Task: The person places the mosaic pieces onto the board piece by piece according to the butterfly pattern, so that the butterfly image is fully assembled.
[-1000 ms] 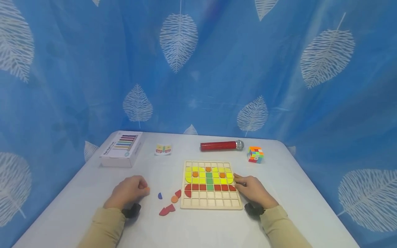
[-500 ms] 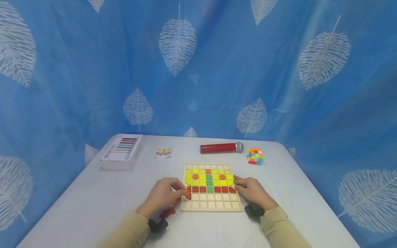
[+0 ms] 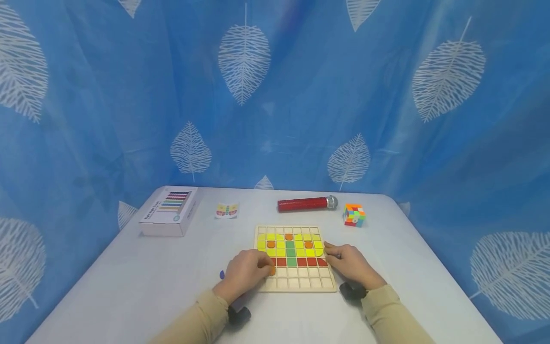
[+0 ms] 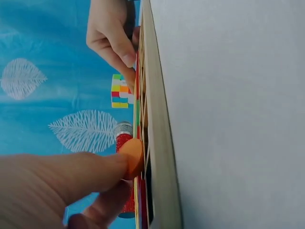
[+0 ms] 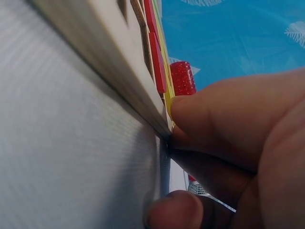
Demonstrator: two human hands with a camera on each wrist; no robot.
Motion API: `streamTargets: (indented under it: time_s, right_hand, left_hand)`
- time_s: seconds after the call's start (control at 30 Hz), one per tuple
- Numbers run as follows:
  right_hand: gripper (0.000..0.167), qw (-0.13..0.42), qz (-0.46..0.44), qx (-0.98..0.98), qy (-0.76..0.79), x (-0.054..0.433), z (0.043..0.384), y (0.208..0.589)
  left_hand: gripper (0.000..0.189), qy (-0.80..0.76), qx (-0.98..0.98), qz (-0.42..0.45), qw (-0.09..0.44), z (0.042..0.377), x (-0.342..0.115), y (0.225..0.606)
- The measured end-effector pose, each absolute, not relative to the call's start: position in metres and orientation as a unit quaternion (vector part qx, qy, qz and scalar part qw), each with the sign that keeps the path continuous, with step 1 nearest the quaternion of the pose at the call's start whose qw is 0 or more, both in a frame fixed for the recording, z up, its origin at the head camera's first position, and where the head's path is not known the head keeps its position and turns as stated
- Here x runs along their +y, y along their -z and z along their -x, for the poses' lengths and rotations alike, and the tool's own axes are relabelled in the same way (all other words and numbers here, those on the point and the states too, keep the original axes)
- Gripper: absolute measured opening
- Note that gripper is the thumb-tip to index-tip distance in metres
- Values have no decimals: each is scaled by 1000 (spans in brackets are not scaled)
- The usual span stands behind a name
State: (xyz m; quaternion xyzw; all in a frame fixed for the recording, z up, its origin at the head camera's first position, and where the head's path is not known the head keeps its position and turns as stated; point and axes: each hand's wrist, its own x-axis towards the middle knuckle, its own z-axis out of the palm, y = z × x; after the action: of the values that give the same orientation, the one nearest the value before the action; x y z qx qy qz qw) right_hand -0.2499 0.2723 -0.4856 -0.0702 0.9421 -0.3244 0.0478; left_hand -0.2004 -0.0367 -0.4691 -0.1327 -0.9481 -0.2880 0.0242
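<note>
My left hand [image 3: 247, 271] is over the left part of the wooden grid board [image 3: 305, 283], pinching an orange disc [image 4: 133, 157] between thumb and finger. In the left wrist view the disc stands on edge close over the grid. Yellow, green, red and orange tiles fill part of the board in a butterfly-like pattern, with green tiles [image 3: 290, 253] down the middle and red tiles [image 3: 302, 262] in a row. My right hand [image 3: 352, 265] holds the board's right edge, thumb and fingers at the rim [image 5: 159, 121]. The left hand hides the board's left side.
A small blue piece [image 3: 222, 274] lies left of the left hand. Behind the board are a pattern card [image 3: 226, 211], a red microphone [image 3: 302, 204] and a puzzle cube [image 3: 354, 215]. A white box [image 3: 167, 212] sits at the table's back left.
My left hand has moved right from the table's left side onto the board, carrying the orange disc. It now covers the loose red and orange pieces. My right hand stays at the board's edge.
</note>
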Motion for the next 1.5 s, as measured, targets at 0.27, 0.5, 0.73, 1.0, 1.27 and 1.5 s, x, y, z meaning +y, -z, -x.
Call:
streamTargets:
  time_s: [0.27,0.5,0.73,1.0,1.27,1.5]
  right_hand:
    - [41,48,78,943,320,274,250,485]
    - [43,50,78,943,319,274,250,486]
    - [43,50,69,944,318,275,249,483]
    - [43,50,75,943,320,273,248,483]
    - [42,48,70,944,320,272,250,486]
    - [42,50,64,944,321,272,249,485]
  left_hand:
    - [6,266,-954,138,15,204,-36,473]
    - [13,303,-947,77,77,201,-70,458]
    - [13,333,-941,0,61,201,-122,454]
    - [28,269,-960,73,-20,201,-98,474]
    - [20,250,-965,78,-26,197,-96,468]
    - [27,228,-970,85,-14,199,-95,470]
